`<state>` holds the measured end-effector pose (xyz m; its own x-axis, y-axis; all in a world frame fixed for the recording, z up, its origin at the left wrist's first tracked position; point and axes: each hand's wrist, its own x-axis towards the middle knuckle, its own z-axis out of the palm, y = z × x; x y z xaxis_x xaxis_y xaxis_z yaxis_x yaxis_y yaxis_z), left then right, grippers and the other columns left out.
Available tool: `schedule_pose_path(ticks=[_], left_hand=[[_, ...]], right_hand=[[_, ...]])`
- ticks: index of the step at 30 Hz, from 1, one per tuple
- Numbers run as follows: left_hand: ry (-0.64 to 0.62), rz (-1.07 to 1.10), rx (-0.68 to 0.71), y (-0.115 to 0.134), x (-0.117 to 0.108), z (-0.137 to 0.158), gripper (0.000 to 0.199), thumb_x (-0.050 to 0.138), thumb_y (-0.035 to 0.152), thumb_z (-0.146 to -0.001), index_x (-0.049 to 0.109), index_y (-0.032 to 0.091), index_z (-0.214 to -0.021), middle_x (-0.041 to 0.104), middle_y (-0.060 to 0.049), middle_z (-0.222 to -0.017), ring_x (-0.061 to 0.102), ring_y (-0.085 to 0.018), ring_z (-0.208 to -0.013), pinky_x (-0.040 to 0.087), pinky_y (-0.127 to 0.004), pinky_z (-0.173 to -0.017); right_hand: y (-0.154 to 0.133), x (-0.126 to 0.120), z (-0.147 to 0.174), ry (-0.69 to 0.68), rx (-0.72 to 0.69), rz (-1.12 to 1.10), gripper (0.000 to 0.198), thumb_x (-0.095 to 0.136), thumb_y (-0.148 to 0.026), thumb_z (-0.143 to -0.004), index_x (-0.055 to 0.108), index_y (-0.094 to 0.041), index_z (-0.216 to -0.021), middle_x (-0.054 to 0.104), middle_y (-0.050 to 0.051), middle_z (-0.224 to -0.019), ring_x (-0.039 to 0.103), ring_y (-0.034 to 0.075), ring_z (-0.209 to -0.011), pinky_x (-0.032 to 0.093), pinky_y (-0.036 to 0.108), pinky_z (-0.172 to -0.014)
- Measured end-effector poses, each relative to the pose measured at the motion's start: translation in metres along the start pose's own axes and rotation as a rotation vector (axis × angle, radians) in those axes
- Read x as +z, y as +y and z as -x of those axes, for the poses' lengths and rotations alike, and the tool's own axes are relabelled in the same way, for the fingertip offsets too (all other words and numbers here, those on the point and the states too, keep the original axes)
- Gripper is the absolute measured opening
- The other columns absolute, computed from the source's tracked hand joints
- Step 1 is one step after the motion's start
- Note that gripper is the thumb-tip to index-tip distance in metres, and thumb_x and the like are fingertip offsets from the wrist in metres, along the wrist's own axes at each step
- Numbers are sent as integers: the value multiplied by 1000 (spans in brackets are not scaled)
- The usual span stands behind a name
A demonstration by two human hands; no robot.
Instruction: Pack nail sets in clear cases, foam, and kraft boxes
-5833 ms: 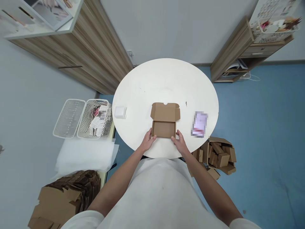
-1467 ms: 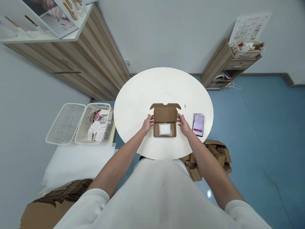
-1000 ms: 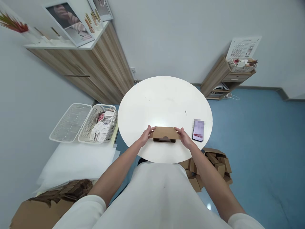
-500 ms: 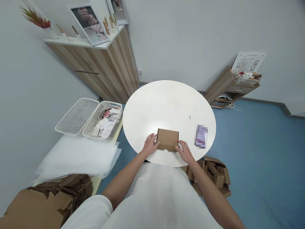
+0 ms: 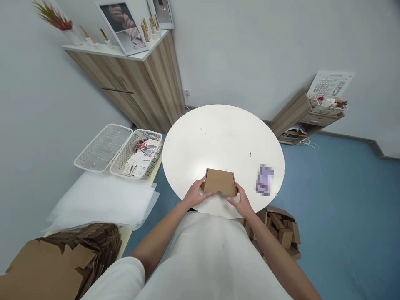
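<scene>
A small brown cardboard box (image 5: 220,181) is at the near part of the round white table (image 5: 225,133). Its lid lies over the top, and the lid's front flap sticks out toward me with a small notch in its edge. My left hand (image 5: 195,194) grips the box at its left side, fingers along the wall and thumb at the front corner. At the opposite side my right hand (image 5: 243,202) has its fingers against the box wall, its thumb just off the front edge. The fingertips are partly hidden.
Right of the box lies a blurred purple item (image 5: 264,180). Left are an open white basket (image 5: 117,166) of papers, white sheets (image 5: 103,200) and stacked flat cardboard (image 5: 46,266). A carton (image 5: 284,231) of small boxes stands on the floor to my right.
The lid's front flap has swung outward from the box. My right thumb has come away from the front corner, and my left thumb has shifted forward along the near edge.
</scene>
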<state>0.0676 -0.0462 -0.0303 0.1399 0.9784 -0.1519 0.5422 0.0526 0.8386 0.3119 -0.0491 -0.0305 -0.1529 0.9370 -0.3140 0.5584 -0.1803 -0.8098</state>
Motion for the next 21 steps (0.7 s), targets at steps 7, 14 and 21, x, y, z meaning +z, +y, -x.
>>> schedule_pose_path(ticks=[7,14,21], left_hand=[[13,-28,-57,13,-7,-12,59,39,45,-83,24,22,-135,49,-9,-103,54,-19,-86,42,-34,-79],[23,-203,-44,20,-11,-27,45,37,33,-85,36,23,-129,53,-6,-89,53,-19,-75,42,-33,-70],[37,-264,-47,26,-14,-34,34,40,30,-83,49,22,-115,51,-5,-83,52,-18,-72,42,-30,-65]], right_hand=[[-21,-9,-11,79,50,-70,57,35,-53,-81,32,-26,-131,47,7,-119,44,23,-111,35,41,-93],[-38,-22,-27,148,96,17,49,27,-61,-80,60,-26,-87,59,5,-87,52,23,-85,39,36,-76],[-35,-20,-41,226,127,6,54,28,-67,-75,42,-23,-47,57,7,-74,51,22,-78,37,32,-68]])
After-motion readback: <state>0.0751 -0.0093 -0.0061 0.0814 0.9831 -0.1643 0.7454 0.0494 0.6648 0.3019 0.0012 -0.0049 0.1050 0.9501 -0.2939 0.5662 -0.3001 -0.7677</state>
